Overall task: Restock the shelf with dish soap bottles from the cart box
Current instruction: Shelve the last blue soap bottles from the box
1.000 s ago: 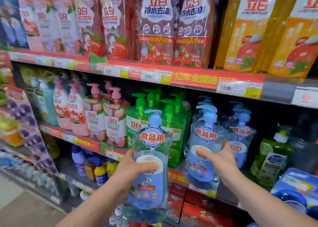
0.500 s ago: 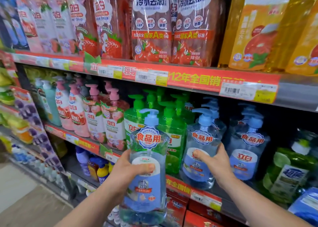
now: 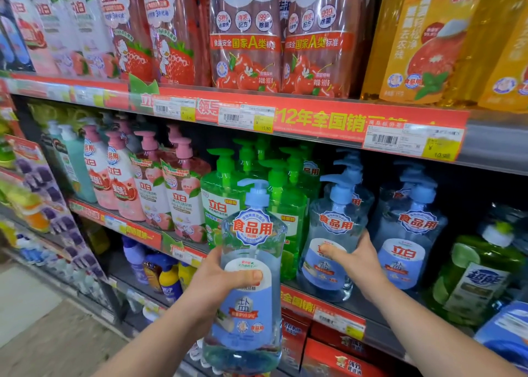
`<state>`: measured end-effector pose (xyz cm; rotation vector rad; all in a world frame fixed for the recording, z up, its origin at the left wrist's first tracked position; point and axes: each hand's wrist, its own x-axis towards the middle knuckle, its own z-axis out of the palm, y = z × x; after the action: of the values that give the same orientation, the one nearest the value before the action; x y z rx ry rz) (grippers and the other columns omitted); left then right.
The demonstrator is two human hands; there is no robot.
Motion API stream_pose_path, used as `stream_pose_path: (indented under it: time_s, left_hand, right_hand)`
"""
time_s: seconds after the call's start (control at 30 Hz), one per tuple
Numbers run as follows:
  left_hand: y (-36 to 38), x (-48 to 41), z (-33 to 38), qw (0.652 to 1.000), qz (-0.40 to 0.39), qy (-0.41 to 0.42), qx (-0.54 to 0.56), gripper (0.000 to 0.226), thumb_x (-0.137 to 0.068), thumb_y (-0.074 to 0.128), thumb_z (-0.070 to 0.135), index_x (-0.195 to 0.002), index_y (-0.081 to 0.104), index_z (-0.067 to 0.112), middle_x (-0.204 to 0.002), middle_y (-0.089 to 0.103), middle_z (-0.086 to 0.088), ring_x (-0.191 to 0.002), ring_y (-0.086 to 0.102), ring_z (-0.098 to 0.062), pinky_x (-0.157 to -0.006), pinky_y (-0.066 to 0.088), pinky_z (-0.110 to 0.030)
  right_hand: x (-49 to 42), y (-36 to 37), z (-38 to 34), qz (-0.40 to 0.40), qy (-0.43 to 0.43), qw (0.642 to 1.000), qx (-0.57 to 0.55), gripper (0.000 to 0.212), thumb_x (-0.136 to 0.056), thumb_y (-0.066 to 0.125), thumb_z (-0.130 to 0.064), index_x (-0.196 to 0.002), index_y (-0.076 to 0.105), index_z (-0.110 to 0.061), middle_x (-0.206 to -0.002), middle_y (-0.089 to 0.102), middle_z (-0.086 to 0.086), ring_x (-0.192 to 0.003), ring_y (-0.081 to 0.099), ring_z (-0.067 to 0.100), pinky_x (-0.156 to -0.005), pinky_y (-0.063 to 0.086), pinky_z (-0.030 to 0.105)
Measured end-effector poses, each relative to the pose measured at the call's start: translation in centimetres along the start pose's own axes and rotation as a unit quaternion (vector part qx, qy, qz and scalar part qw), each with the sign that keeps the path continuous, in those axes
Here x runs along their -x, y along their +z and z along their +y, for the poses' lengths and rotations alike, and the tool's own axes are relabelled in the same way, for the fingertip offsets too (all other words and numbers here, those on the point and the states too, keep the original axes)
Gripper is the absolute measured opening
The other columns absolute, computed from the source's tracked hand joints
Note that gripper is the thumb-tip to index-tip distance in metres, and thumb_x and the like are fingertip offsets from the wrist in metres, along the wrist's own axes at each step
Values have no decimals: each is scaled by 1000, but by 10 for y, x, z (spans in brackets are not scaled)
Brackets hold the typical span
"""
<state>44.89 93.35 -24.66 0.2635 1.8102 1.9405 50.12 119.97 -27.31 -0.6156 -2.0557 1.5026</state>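
Note:
My left hand (image 3: 220, 285) grips a clear blue pump bottle of dish soap (image 3: 248, 305) upright in front of the shelf, thumb across its white label. My right hand (image 3: 357, 262) holds a matching blue bottle (image 3: 331, 234) that stands on the middle shelf (image 3: 337, 308), thumb on its label and fingers round its right side. Another blue bottle (image 3: 408, 234) stands just right of it, with more blue pumps behind both. The cart box is out of view.
Green pump bottles (image 3: 225, 205) stand left of the blue row, pink ones (image 3: 183, 199) further left. A green-yellow bottle (image 3: 480, 276) stands at the right. Tall refill bags (image 3: 245, 34) fill the upper shelf. Red boxes (image 3: 328, 351) sit below; floor (image 3: 43, 334) at lower left.
The view has moved closer to the shelf. My right hand pushed the shelf bottle a little back and to the right. The left hand still holds its bottle in front.

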Motion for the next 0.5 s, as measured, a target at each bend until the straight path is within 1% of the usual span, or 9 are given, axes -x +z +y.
stream_pose_path:
  time_s: [0.1, 0.13, 0.2, 0.27, 0.37, 0.43, 0.5]
  left_hand:
    - [5, 0, 1, 1000, -6, 2, 1, 86, -33, 91, 14, -110, 53, 7, -73, 74, -3, -63, 71, -18, -50, 53, -27]
    - [6, 0, 1, 1000, -7, 3, 1, 88, -35, 91, 11, -113, 51, 5, -74, 73, -4, -62, 71, -18, -49, 53, -27]
    - [9, -1, 3, 1000, -12, 5, 8, 87, -40, 88, 10, -117, 49, 5, -78, 72, -7, -62, 71, -17, -48, 53, -26]
    - [11, -2, 4, 1000, -18, 9, 16, 85, -42, 88, 7, -118, 49, 5, -75, 73, -6, -62, 71, -18, -48, 53, -26]
    - [16, -3, 6, 999, -35, 10, 14, 88, -36, 91, 6, -113, 49, 8, -67, 74, -1, -60, 71, -19, -47, 53, -25]
    - [19, -3, 7, 999, -40, 10, 18, 79, -38, 90, 6, -107, 52, 10, -66, 75, -1, -60, 71, -19, -46, 53, -26]
    - [25, -2, 7, 999, -44, 10, 23, 66, -42, 83, 10, -101, 54, 13, -65, 74, 1, -59, 71, -17, -46, 53, -26]
  right_hand:
    - [7, -4, 0, -2, -27, 998, 61, 68, -61, 87, -19, -114, 43, -23, -104, 56, -5, -92, 56, 13, -75, 44, 24]
    - [9, -7, 2, -11, -30, 996, 88, 72, -58, 88, -18, -114, 43, -21, -106, 56, -2, -95, 56, 15, -76, 45, 26]
    - [13, -10, 7, -38, -16, 988, 149, 80, -56, 87, -16, -122, 41, -16, -115, 56, 4, -106, 56, 21, -84, 47, 32]
    - [14, -12, 10, -51, -10, 981, 186, 85, -59, 85, -15, -129, 37, -15, -124, 55, 6, -114, 53, 23, -87, 46, 32]
    - [14, -12, 6, -56, -4, 976, 209, 88, -62, 83, -15, -134, 33, -15, -131, 52, 7, -120, 51, 25, -92, 44, 33]
    - [14, -13, 3, -64, 0, 975, 214, 90, -64, 83, -15, -137, 30, -14, -134, 50, 8, -123, 48, 26, -96, 43, 35]
    - [14, -14, 1, -78, 9, 973, 218, 90, -66, 82, -15, -138, 28, -14, -137, 48, 7, -125, 47, 24, -99, 41, 34]
